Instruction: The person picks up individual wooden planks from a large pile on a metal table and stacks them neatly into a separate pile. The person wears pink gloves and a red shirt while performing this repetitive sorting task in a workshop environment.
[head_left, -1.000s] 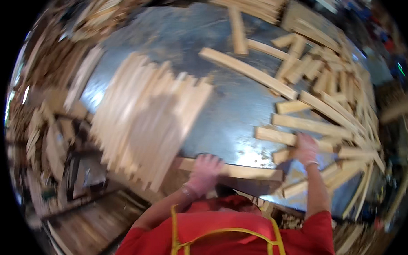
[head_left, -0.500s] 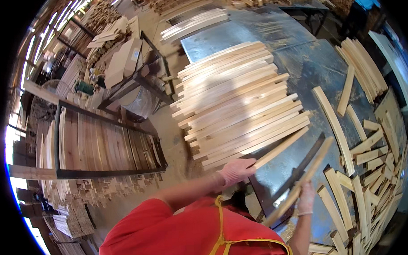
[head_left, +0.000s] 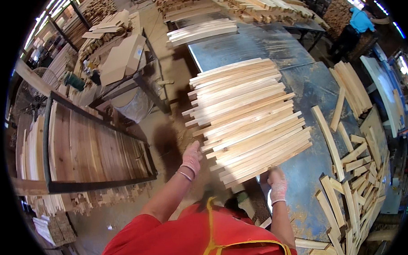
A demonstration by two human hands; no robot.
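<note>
A row of pale wooden slats (head_left: 253, 121) lies side by side on the metal table, with uneven ends at both sides. My left hand (head_left: 192, 158), in a pinkish glove, is at the left ends of the nearer slats, fingers stretched toward them. Against the long edge of the nearest slat (head_left: 268, 166) is my gloved right hand (head_left: 277, 184). Its fingers look bent, but they are dark and smeared, and whether they grip anything is hidden.
The metal table (head_left: 301, 83) carries a long loose slat (head_left: 328, 141), a heap of short offcuts (head_left: 358, 176) and a slat stack (head_left: 352, 88) on the right. A framed rack of boards (head_left: 92, 145) stands left. A person in blue (head_left: 355, 28) is far right.
The stick in my right hand has left it, and the slat my left hand held now seems to lie against the row. My left hand has moved left and up; my right hand has moved left.
</note>
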